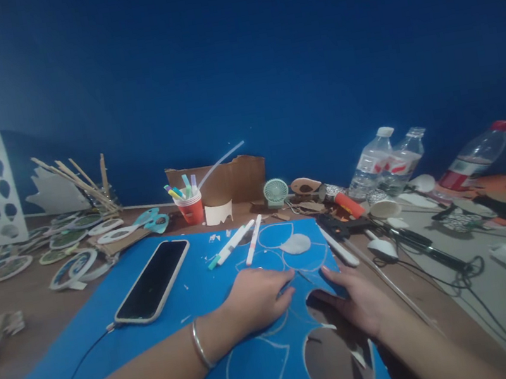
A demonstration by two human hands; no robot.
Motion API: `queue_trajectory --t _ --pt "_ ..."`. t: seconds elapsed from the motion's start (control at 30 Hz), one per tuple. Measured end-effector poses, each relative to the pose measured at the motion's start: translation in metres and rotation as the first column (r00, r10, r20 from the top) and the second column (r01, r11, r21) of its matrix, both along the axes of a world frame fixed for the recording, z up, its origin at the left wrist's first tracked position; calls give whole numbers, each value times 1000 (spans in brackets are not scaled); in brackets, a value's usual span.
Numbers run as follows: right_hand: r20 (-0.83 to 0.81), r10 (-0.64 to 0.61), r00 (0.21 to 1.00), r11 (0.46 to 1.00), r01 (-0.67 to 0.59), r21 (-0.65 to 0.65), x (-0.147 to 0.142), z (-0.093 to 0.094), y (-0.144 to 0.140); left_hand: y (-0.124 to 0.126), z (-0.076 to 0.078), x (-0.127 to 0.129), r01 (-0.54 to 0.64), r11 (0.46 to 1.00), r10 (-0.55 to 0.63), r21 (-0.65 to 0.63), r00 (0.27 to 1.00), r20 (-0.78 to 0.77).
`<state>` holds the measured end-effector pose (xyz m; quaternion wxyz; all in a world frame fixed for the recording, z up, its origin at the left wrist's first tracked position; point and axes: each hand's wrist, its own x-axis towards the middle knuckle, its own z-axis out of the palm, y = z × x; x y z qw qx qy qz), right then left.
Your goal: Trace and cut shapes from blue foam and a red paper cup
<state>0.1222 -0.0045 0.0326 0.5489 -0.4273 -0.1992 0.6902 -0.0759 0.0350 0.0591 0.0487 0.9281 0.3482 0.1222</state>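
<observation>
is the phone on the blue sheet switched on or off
Its screen is off, or at least dark: the cream-cased smartphone lies face up on the blue foam sheet, showing only black glass.

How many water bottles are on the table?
3. Two clear bottles lie side by side at the back right, by the blue wall. A red-capped bottle lies farther right. Clutter might hide more.

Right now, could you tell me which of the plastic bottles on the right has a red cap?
It is the bottle with the red cap, farthest right and leaning over. The two other bottles, standing together to its left, have pale caps.
</observation>
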Motion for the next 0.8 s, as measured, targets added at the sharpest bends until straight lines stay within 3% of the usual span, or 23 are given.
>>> queue_trajectory --t 0.2,0.4,0.63,0.8 --pt "-67 10 998 999 -13 -52 4 0 3 2 -1 2 -3 1000 3 1 999 -42" --pt "-122 124 985 988 -134 -76 9 7 5 1 -1 3 -12 1000 12 0 998 -60" --pt "-117 118 986 990 -125 -59 10 7 4 1 0 3 -8 1000 8 -4 999 -35" --pt "-113 41 993 993 -53 -109 6 1 3 1 0 2 -6 1000 6 9 1000 2"
